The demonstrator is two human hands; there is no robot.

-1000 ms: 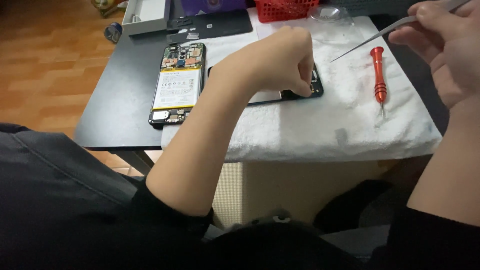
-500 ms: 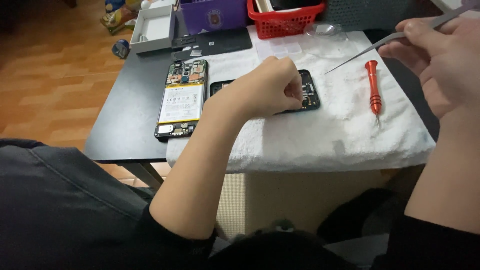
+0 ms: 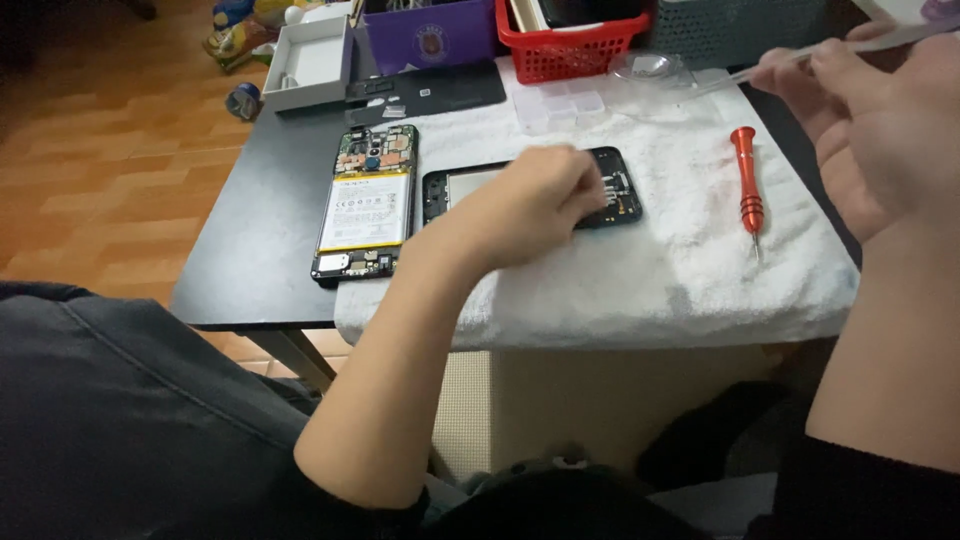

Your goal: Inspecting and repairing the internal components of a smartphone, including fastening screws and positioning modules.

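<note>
- A black table point(image 3: 270, 250) stands on an orange wood floor point(image 3: 90, 190), with a fluffy white towel point(image 3: 640, 270) spread across it.
- The left hand point(image 3: 530, 205) — fingers curled shut — presses on a black phone frame point(image 3: 610, 190) lying on the towel.
- The right hand point(image 3: 880, 130) pinches slim metal tweezers point(image 3: 780, 65).
- Just beside them lie an opened phone point(image 3: 365, 205) and a red screwdriver point(image 3: 748, 185).

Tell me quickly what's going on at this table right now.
A person is working on taken-apart phones. Their left hand rests closed on a black phone frame lying on a white towel. Their right hand holds metal tweezers raised above the towel. An opened phone with its battery showing lies left of the frame, and a red screwdriver lies untouched to its right.
</note>
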